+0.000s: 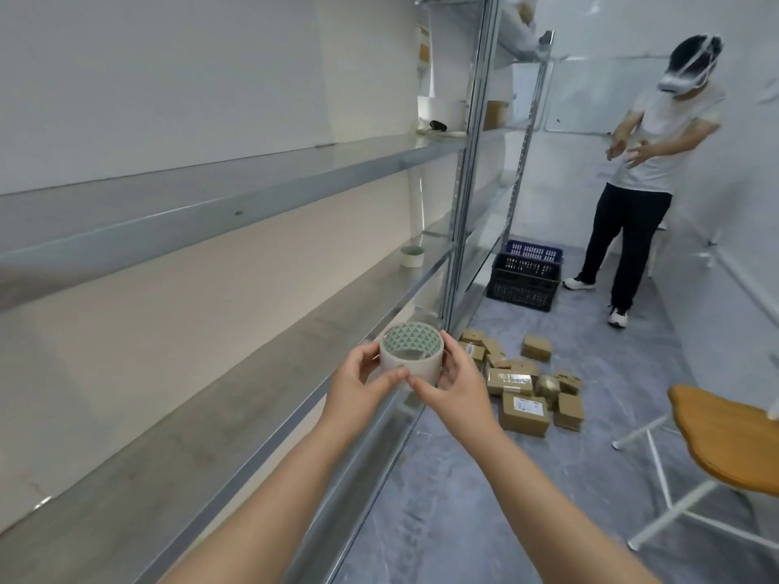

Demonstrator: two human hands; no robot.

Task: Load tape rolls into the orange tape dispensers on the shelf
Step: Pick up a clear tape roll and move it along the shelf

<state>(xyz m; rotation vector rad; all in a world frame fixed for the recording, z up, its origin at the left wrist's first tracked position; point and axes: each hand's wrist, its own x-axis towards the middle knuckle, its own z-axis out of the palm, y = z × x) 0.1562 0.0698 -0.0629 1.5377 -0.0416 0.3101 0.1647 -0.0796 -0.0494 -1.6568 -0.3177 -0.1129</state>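
Both of my hands hold one pale tape roll [411, 364] with a green triangle pattern inside its core. My left hand [358, 383] grips its left side and my right hand [453, 389] grips its right side, thumbs meeting on the front. The roll hovers over the front edge of the metal shelf [202, 436] on my left. A second tape roll [412, 256] stands farther back on that shelf board. No orange tape dispenser shows in this view.
Several small cardboard boxes [522, 385] lie scattered on the grey floor. Dark plastic crates [525, 280] sit near the shelf upright [468, 162]. A person [645, 162] with a headset stands at the back right. A wooden stool [725, 440] with white legs is at the right.
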